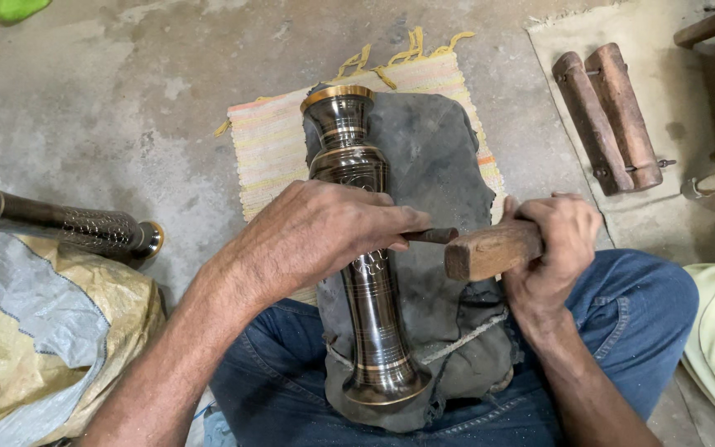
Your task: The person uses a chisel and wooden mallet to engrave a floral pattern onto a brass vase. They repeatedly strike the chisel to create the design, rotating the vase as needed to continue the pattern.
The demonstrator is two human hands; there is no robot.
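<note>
at the centre of the frame a dark brass vase [370,273] is laid lengthwise on a grey cloth pad [440,165] over the lap, where a thin chisel [434,236] is pinched against it by the closed left hand [324,232], while a wooden mallet [490,250] is clasped tight in the right hand [552,240].

A tall dark brass vase [367,273] with gold bands and engraved patterns lies lengthwise down the middle of a grey padded cushion [440,157], its gold-rimmed mouth near the cushion's far edge, its flared foot at the near edge. A thin metal chisel [434,236] meets its middle; a wooden mallet block [490,251] touches the chisel's end.
</note>
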